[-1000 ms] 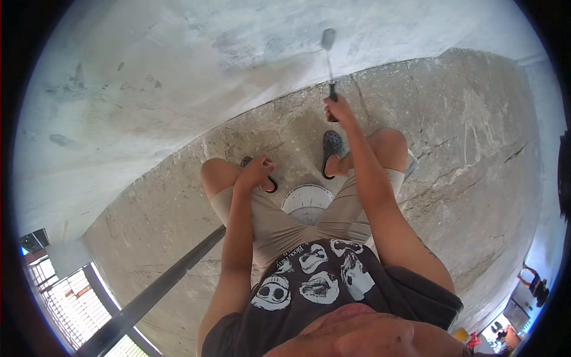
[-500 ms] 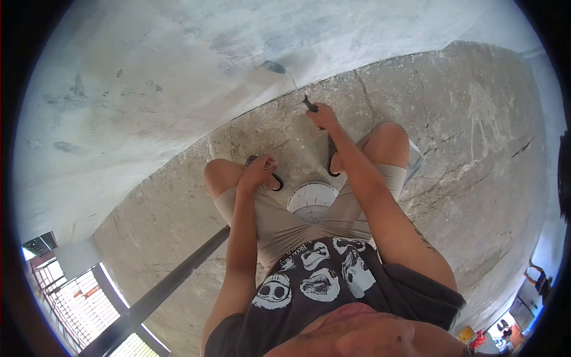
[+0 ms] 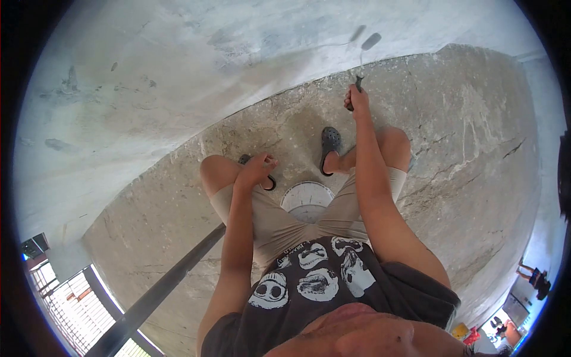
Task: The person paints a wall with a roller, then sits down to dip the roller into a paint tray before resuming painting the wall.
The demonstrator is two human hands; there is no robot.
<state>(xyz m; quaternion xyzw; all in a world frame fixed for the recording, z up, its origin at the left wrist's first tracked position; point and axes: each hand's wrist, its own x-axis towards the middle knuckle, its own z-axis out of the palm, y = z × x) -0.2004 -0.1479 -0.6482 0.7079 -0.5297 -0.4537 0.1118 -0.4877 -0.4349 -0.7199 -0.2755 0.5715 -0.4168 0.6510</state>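
My right hand (image 3: 357,100) is closed around the dark handle of a small paint roller (image 3: 371,41). The roller's grey head is at the wall (image 3: 285,35), just above the floor line, with a shadow beside it; whether it touches cannot be told. My left hand (image 3: 257,171) rests by my left knee, holding nothing, its fingers loosely bent and apart. Between my legs is a round white bucket (image 3: 307,196), partly hidden by my shorts.
The rough concrete floor (image 3: 464,154) has cracks and pale splashes. A dark pole (image 3: 172,279) slants in from the lower left, behind my left arm. Barred windows (image 3: 71,297) stand at lower left. Another person (image 3: 538,281) is far off at the right edge.
My right hand has moved the paint roller to the right and further up along the wall. My left hand stays by the knee. The view has shifted slightly.
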